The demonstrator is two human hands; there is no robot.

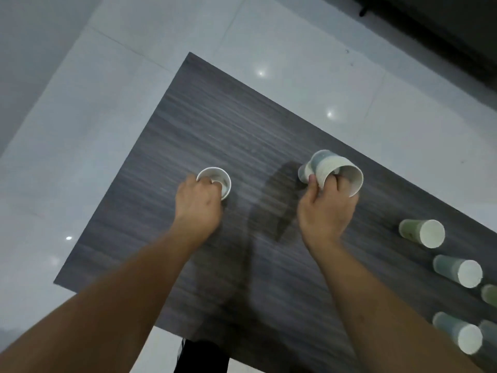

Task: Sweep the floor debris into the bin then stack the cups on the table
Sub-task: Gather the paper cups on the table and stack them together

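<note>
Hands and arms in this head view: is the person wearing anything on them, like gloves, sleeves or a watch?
Nothing shows on them. The left hand and right hand are ungloved, with no ring visible, though the picture is blurred. Both forearms are uncovered from wrist to the frame's edge: no sleeves, watch, bracelet or markings.

I see the upright cup [214, 182] standing on the surface [204, 125]. To its right, the tilted cup [332, 170] is above the surface. Farther right of the upright cup, near the surface edge, lie the overturned cups [422, 233].
</note>
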